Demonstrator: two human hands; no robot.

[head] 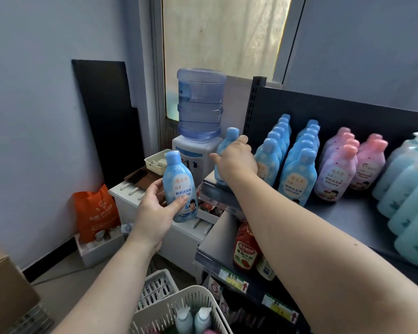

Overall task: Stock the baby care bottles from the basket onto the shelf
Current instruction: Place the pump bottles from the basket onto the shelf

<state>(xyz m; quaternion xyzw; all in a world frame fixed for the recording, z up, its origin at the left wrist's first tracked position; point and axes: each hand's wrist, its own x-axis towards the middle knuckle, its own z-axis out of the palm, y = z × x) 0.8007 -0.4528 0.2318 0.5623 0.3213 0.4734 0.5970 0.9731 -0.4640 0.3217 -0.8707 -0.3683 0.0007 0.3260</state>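
right grip point(237, 160): wrapped round a blue bottle point(231, 136), which sits right at the shelf's point(343, 213) left edge, near the front corner.
left grip point(155, 208): holding a second bottle point(179, 186) in the air, off to the left of the shelf.
risk: I reckon the edge bottle tips off the left side if it's let go too far out. A nudge right could domino the blue rows point(297, 165).
room: tight slot between the left edge and the first row, with bare shelf only along the front.
basket point(191, 292): down below, more bottles waiting.
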